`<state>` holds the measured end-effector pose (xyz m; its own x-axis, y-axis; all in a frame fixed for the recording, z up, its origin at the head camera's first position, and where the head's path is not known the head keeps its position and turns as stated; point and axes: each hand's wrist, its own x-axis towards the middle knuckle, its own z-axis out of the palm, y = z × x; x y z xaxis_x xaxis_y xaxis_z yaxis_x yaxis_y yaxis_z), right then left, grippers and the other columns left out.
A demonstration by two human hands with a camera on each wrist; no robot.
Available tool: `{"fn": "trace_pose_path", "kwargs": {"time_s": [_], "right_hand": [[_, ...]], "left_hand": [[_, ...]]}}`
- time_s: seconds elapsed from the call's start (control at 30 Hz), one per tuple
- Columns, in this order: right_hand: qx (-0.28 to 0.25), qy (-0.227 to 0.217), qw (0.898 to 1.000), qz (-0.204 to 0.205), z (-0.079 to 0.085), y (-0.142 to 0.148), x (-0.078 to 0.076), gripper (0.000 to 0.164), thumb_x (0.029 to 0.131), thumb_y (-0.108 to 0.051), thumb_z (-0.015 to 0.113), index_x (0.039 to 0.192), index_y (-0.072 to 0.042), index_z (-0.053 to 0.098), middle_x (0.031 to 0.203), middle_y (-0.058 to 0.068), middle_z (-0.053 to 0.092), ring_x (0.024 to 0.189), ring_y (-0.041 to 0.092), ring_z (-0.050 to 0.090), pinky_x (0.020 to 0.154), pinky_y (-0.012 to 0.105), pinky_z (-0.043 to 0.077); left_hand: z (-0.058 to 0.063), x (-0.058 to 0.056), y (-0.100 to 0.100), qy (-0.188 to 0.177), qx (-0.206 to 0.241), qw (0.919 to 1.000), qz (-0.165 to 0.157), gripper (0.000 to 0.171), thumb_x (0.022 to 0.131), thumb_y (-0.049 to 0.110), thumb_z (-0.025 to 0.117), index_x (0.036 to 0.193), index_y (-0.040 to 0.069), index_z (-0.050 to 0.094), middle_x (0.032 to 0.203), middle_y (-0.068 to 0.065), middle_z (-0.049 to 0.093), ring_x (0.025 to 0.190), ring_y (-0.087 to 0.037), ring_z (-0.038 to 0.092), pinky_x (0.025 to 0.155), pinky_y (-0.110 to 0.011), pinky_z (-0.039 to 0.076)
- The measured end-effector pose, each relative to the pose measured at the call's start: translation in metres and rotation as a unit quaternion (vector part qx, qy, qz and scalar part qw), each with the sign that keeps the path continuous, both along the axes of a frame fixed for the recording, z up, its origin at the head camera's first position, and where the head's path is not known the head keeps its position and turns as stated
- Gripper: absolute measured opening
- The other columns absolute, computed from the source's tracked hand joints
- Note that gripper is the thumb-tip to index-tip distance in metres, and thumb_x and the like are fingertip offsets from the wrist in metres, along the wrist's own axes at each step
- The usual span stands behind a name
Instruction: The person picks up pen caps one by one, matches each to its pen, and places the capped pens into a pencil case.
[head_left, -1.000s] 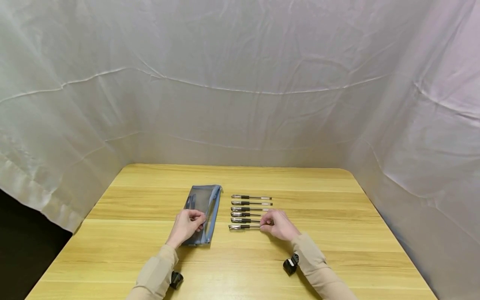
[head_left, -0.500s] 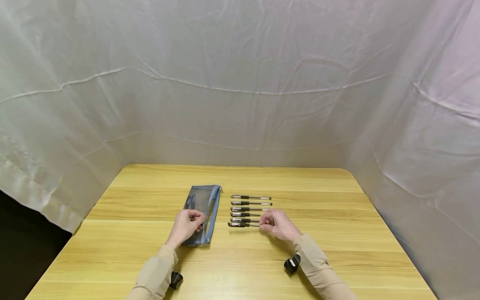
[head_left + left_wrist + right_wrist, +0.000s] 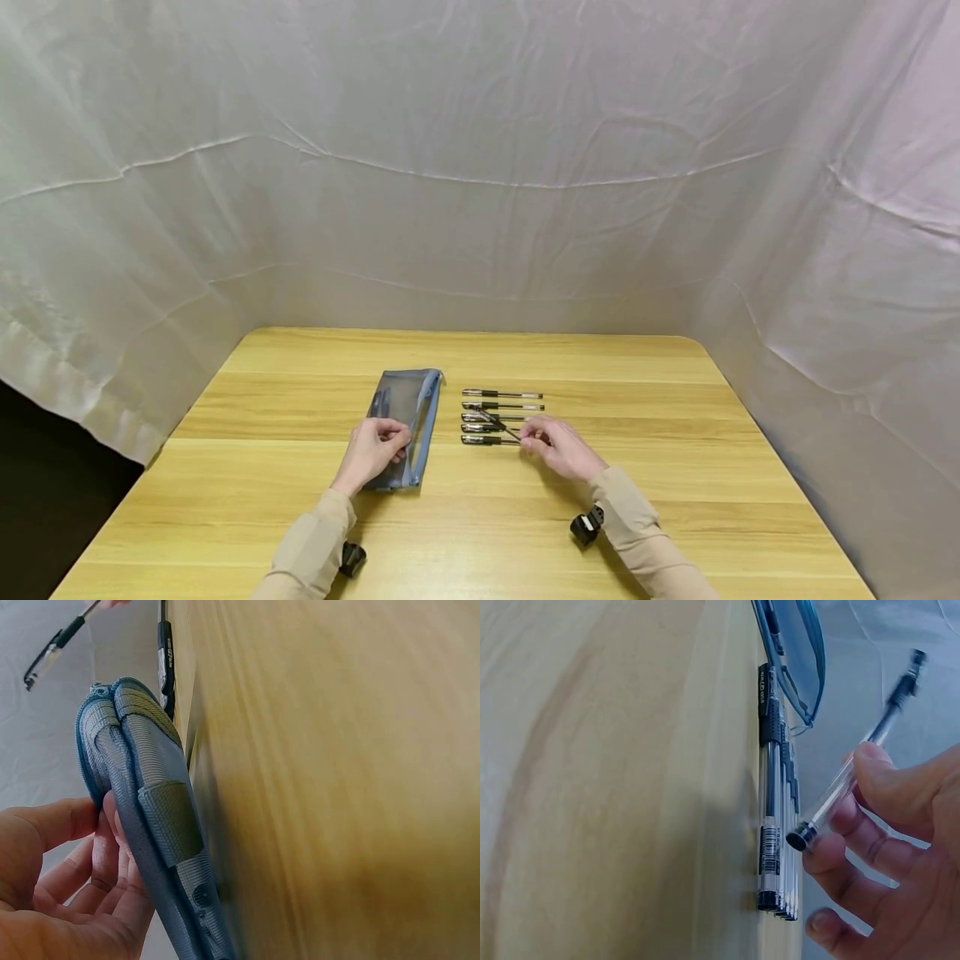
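Observation:
A blue zippered mesh pencil case (image 3: 401, 398) lies on the table with its zip side gaping toward the pens. My left hand (image 3: 372, 450) pinches its upper edge between thumb and fingers; the left wrist view shows the case (image 3: 161, 799) standing thick at that end. Dark, slim shapes show through the mesh. My right hand (image 3: 562, 450) pinches a clear gel pen (image 3: 900, 694) with a black grip near its rear end, tilted and raised off the table. Below it, several similar pens (image 3: 491, 393) lie parallel in a row, their right ends partly hidden by the hand.
A light wooden table (image 3: 480, 533) carries everything. Grey-white cloth (image 3: 480, 233) hangs behind it and along both sides. Each wrist wears a small black camera, one by the left sleeve (image 3: 307, 542), one by the right sleeve (image 3: 626, 517).
The nearest pen has been lifted from the row by my right hand and has swung its capped end up and away over the others. My left hand and the pencil case stay put.

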<state>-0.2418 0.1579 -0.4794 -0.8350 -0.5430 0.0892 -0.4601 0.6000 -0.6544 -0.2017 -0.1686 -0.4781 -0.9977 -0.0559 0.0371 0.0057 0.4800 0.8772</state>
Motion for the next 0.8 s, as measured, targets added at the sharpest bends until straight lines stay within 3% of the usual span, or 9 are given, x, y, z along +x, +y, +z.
{"fn": "trace_pose_path", "kwargs": {"time_s": [0.17,0.47,0.63,0.8], "right_hand": [[-0.026,-0.018,0.999,0.016,0.000,0.001,-0.002,0.012,0.101,-0.012,0.056,0.104,-0.002,0.062,0.087,0.010,0.065,0.073,0.005,0.054,0.068,0.020,0.048],[-0.078,-0.045,0.995,0.032,0.001,-0.002,-0.002,0.020,0.103,-0.004,0.048,0.122,0.004,0.047,0.091,0.014,0.064,0.077,0.013,0.060,0.070,0.024,0.055],[-0.115,-0.111,0.987,0.037,0.004,-0.005,-0.001,0.027,0.103,-0.001,0.044,0.129,0.008,0.040,0.097,0.023,0.064,0.079,0.022,0.065,0.073,0.034,0.061],[-0.165,-0.198,0.966,0.018,0.007,-0.011,0.000,0.035,0.103,-0.002,0.045,0.135,0.009,0.033,0.108,0.028,0.059,0.078,0.023,0.069,0.076,0.040,0.064]], "left_hand": [[0.001,0.000,0.000,0.001,-0.001,1.0000,0.000,0.011,0.092,0.004,0.068,0.095,-0.003,0.075,0.073,-0.009,0.072,0.058,-0.012,0.064,0.056,-0.023,0.056],[0.000,0.000,0.000,-0.002,0.000,1.0000,0.001,0.011,0.092,0.004,0.067,0.095,-0.003,0.075,0.072,-0.009,0.072,0.059,-0.012,0.065,0.056,-0.022,0.056],[-0.001,0.000,0.001,-0.003,-0.003,1.0000,0.003,0.011,0.092,0.003,0.068,0.095,-0.003,0.076,0.072,-0.008,0.072,0.059,-0.012,0.064,0.056,-0.022,0.056],[0.000,0.000,0.001,-0.004,-0.004,1.0000,0.003,0.011,0.092,0.004,0.067,0.096,-0.003,0.076,0.072,-0.008,0.072,0.059,-0.012,0.065,0.056,-0.023,0.056]]}}
